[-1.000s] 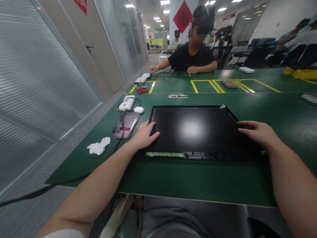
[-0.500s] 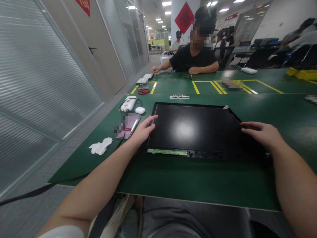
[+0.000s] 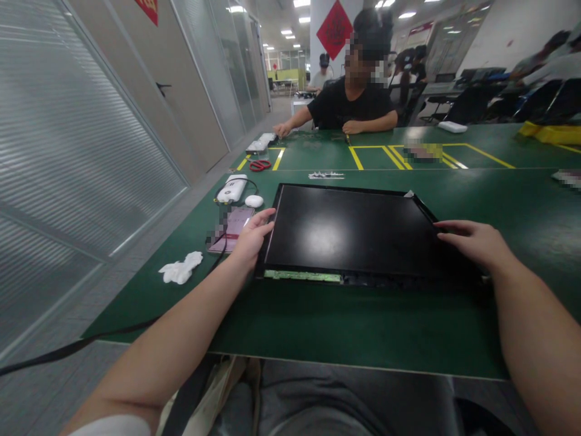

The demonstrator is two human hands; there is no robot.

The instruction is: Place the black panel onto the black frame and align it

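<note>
A black display panel [image 3: 345, 227] lies on the green table [image 3: 345, 333] in front of me, with a thin green circuit strip [image 3: 302, 275] along its near edge. My left hand [image 3: 249, 239] is curled round the panel's left edge, thumb on top, and that side is raised a little. My right hand [image 3: 472, 242] rests flat on the panel's right edge, fingers stretched out and together.
Left of the panel lie a phone [image 3: 233, 227], a white device with a cable [image 3: 232, 188], a small white oval [image 3: 254, 201] and a crumpled white tissue [image 3: 180, 269]. Beyond are a strip of small parts [image 3: 325, 175] and red scissors [image 3: 260, 164]. A person in black [image 3: 351, 103] sits opposite.
My left hand slid from flat on the panel's corner to gripping its left edge. The panel's left side has lifted and tilted. My right hand has stayed in place.
</note>
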